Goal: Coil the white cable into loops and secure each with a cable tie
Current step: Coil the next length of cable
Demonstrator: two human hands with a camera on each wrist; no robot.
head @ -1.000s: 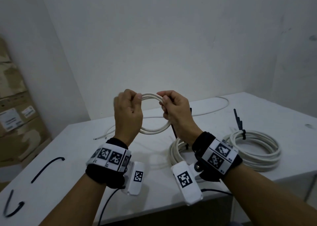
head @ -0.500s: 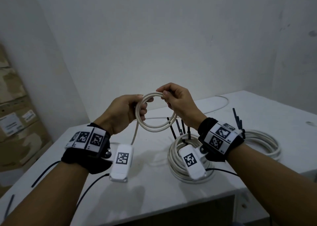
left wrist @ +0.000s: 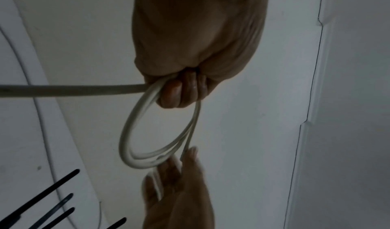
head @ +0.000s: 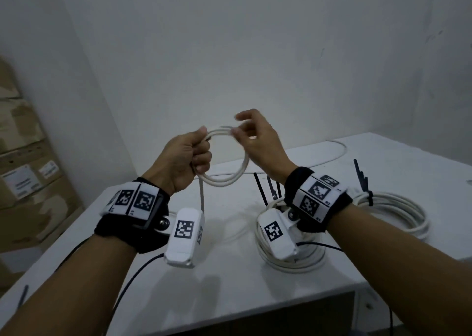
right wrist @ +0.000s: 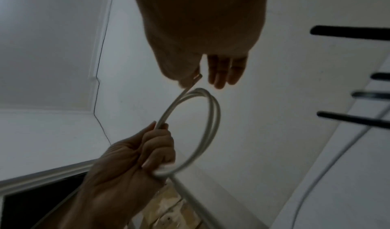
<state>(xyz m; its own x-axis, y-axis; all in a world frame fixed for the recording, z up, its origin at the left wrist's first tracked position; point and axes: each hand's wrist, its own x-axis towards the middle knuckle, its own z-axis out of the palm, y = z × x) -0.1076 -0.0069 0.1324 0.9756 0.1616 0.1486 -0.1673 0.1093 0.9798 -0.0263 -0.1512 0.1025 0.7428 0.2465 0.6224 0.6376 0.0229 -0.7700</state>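
The left hand (head: 184,157) is closed in a fist around one side of a small coil of white cable (head: 231,176), its fingers curled tightly over the bunched strands, and it holds the coil in the air above the white bench (head: 229,272). The right hand (head: 258,141) is mostly open: its thumb and forefinger pinch a single strand at the top of the coil while the other fingers are spread and relaxed. From the fist a straight length of the same cable drops toward the bench. The head view alone shows two finished coils lying on the bench, one (head: 288,261) partly hidden under the right wrist and the other (head: 398,215) farther right, each bound with black cable ties (head: 260,191) whose tails stick up, as well as cardboard boxes (head: 23,182) at the left. The left wrist view shows the left fingertips (left wrist: 181,92) pressed into the palm over the strands, which the head view does not. The right wrist view shows the pinched strand running between the thumb and forefinger (right wrist: 187,81), with the other three fingers held clear of the coil.
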